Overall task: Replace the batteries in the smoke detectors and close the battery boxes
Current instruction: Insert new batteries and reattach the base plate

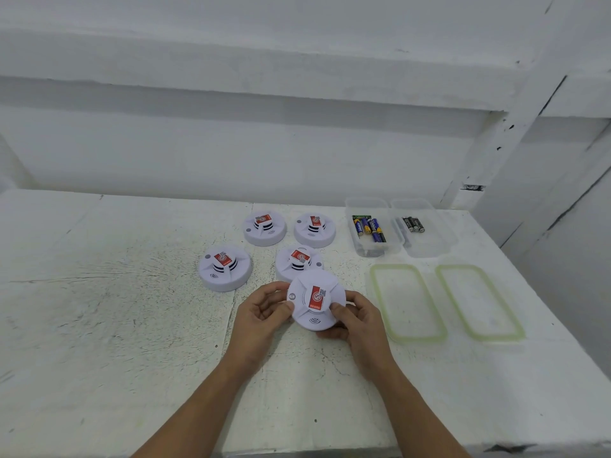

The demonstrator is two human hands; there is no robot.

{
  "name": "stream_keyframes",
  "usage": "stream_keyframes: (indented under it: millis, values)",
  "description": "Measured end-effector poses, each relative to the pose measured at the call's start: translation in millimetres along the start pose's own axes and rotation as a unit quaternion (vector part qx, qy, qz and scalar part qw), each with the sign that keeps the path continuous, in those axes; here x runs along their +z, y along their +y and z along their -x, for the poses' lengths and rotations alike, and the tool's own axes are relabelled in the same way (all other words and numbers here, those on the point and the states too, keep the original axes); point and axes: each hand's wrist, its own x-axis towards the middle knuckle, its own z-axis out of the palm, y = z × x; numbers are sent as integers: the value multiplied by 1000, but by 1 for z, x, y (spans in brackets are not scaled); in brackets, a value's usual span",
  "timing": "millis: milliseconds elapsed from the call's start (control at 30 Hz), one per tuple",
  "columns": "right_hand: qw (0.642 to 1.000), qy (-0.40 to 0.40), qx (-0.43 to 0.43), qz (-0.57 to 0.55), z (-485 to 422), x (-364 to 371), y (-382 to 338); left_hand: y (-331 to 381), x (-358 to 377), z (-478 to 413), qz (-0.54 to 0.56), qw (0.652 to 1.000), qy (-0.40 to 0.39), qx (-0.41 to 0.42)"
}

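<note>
- White plastic, round, with a red label on its raised centre: the held smoke detector [315, 300] sits between our two hands at the near middle of the bench [115, 309], label side up.
- Our left hand [261, 314] takes its left rim in a curled grip, with the thumb on the top edge and the fingers bent beside it.
- Our right hand [358, 320] closes its grip on the right side, with the thumb pressing the top face beside the label and the fingers tucked under the near rim.
- Four more detectors rest label-up on the bench beyond it: the far-left detector [264, 229], the far-right detector [314, 230], the near-left detector [225, 268] and the near-right detector [297, 261].
- In our view the held one covers the near edge of the near-right detector; we cannot tell whether they touch.
- To the far right two clear boxes stand just beside each other. The left box [365, 203] holds blue batteries [372, 228], and the right box [429, 247] holds dark batteries [413, 224].
- Nearer than the boxes, the left lid [407, 302] and the right lid [479, 302], both clear with green rims, lie flat and apart.
</note>
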Motion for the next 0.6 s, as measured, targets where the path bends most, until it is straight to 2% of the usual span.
stream_keyframes:
  millis: [600]
  values:
    - [1000, 3, -10, 5, 0, 1, 0, 3, 2, 1, 24, 1000, -10, -1]
